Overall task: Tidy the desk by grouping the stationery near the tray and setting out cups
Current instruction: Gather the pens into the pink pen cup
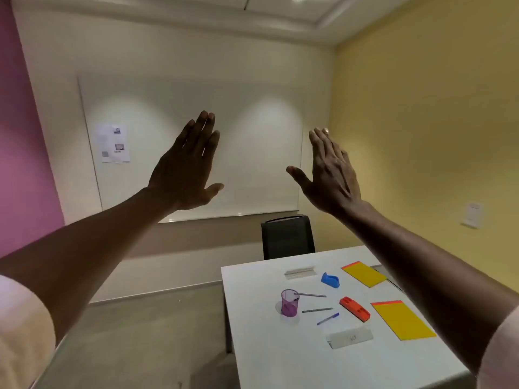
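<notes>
Both my hands are raised high in front of the whiteboard, far above the desk, fingers spread and holding nothing: my left hand point(186, 167) and my right hand point(328, 171). On the white desk point(269, 352) stands a purple see-through cup point(289, 302). Beside it lie a grey pen point(311, 295), a dark pen point(317, 310) and a blue pen point(328, 318). A blue tape dispenser point(330, 279), a red stapler-like item point(355, 309), two yellow pads point(363, 273) point(402, 320) and a clear ruler point(299, 272) are spread around.
A white name card point(350, 336) lies near the desk's front. A black chair point(287, 236) stands behind the desk's far edge. A whiteboard point(252, 153) hangs on the back wall, with a yellow wall to the right. The floor lies to the left of the desk.
</notes>
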### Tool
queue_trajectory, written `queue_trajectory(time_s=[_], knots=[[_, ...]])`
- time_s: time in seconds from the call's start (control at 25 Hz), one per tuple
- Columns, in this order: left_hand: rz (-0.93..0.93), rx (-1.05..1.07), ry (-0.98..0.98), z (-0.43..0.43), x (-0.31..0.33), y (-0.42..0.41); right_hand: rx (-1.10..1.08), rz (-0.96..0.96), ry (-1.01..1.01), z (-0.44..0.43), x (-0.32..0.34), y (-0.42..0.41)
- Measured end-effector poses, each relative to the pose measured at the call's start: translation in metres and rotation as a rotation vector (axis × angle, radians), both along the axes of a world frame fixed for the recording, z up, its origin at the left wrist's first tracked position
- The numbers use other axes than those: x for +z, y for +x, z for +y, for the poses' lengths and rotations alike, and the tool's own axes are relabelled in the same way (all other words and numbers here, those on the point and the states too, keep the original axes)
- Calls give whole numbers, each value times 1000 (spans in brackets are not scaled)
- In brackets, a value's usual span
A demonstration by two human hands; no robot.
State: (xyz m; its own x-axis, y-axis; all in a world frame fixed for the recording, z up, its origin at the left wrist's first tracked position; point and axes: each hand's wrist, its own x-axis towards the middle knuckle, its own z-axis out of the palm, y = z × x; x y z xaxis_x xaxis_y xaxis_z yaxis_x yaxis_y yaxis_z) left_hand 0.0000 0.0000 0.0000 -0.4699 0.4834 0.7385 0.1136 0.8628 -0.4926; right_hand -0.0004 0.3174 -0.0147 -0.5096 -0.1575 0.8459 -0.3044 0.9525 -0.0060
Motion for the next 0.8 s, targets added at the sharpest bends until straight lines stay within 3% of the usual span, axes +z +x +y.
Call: queue_trajectory(time_s=[0.8], knots=[[-453, -158, 14, -56, -214, -35, -148, -569, -125, -99, -235, 7]])
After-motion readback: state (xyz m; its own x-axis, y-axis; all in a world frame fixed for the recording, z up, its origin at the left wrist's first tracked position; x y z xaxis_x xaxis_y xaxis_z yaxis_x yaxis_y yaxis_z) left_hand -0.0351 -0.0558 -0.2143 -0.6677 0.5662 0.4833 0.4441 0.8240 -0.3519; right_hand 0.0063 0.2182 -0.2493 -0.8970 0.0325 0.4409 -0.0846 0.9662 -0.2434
